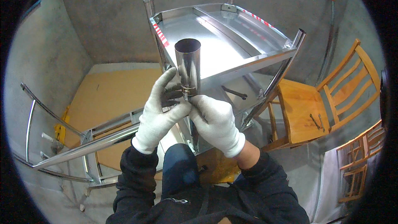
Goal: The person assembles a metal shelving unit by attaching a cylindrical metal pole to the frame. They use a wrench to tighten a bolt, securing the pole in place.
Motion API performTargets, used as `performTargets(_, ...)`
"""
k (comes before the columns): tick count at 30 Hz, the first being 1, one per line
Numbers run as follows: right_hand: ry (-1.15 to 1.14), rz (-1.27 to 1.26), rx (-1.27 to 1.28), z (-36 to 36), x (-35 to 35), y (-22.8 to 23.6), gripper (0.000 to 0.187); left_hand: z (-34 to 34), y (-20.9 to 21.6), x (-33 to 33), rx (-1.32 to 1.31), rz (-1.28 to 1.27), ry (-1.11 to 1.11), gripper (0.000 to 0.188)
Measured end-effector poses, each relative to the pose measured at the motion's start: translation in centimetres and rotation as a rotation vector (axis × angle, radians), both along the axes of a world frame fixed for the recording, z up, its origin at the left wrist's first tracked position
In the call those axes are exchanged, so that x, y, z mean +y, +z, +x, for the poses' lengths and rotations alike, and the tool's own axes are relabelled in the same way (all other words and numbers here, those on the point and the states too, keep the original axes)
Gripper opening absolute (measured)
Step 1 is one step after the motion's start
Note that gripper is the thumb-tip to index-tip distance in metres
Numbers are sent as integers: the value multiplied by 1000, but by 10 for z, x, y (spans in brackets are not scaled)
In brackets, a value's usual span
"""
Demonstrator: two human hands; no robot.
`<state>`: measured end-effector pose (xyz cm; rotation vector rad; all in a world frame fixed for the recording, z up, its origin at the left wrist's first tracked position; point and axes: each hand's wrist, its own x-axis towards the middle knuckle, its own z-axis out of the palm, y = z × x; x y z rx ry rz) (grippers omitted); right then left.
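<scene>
Head view shows an upright metal tube (pixel 188 68) between half-curled left hand (pixel 159 114) and bunched right hand (pixel 216 118), both close; grips unclear.

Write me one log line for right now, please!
left hand: gloved, at metal tube | right hand: gloved, curled near tube's lower part | wooden chair: two slim tools on seat

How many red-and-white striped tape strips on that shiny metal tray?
2. One strip is on the left edge of the shiny metal tray, left of the upright chrome tube; the other strip runs along the back-right edge. Others may be hidden.
</scene>
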<state>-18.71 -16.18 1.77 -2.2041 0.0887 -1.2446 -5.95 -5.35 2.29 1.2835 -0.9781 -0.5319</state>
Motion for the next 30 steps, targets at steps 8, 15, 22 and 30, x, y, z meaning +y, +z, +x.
performTargets(8, -53, -37, -27, 5, 4, -3, 10, -1, 7, 0, 198, -47, -150, 83)
performTargets(15, -35, 34, -64, 11, 6, -8, 9, 1, 7, -2, 214, -50, -142, 81)
performTargets(22, 16, 158, -61, 13, 10, -10, 7, 5, 1, -5, 262, -103, -152, 78)
performTargets(30, 81, 249, -31, 9, 8, -7, 8, 4, 0, -10, 234, -118, -180, 81)
